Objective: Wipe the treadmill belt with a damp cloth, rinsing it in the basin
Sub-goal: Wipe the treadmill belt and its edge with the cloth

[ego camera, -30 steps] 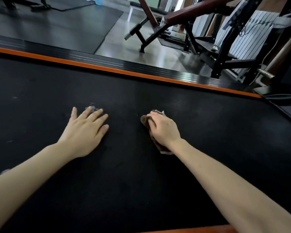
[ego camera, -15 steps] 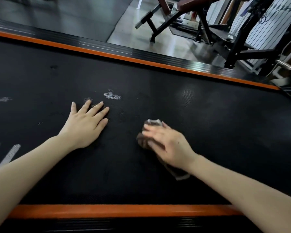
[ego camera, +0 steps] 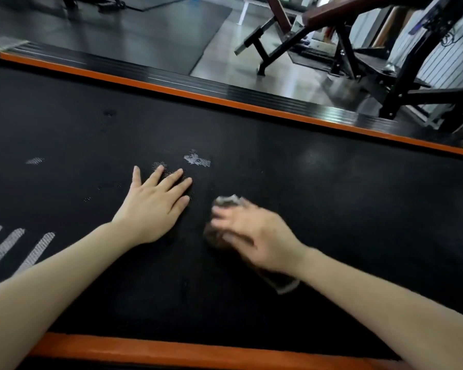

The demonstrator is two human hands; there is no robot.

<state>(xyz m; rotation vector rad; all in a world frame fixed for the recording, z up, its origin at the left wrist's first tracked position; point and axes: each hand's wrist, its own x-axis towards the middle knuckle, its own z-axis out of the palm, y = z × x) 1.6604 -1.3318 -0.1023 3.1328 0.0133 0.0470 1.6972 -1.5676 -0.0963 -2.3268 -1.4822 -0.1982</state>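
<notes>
The black treadmill belt (ego camera: 345, 209) fills most of the head view, with worn pale patches (ego camera: 197, 159) near its middle. My left hand (ego camera: 155, 206) lies flat on the belt, fingers straight and spread. Just to its right, my right hand (ego camera: 254, 236) presses a brown-grey cloth (ego camera: 226, 201) down on the belt with fingers stretched out; the hand is motion-blurred. A cloth end sticks out under my wrist. No basin is in view.
Orange rails run along the far side (ego camera: 225, 101) and the near side (ego camera: 171, 351) of the belt. Beyond the far rail are dark floor mats (ego camera: 145, 30) and a weight bench frame (ego camera: 340, 49) at the upper right. White stripes (ego camera: 11, 249) mark the belt at left.
My right hand has slid the cloth toward me and toward my left hand, its fingers now stretched out over the cloth. The left hand has stayed flat in place. The view has tipped downward.
</notes>
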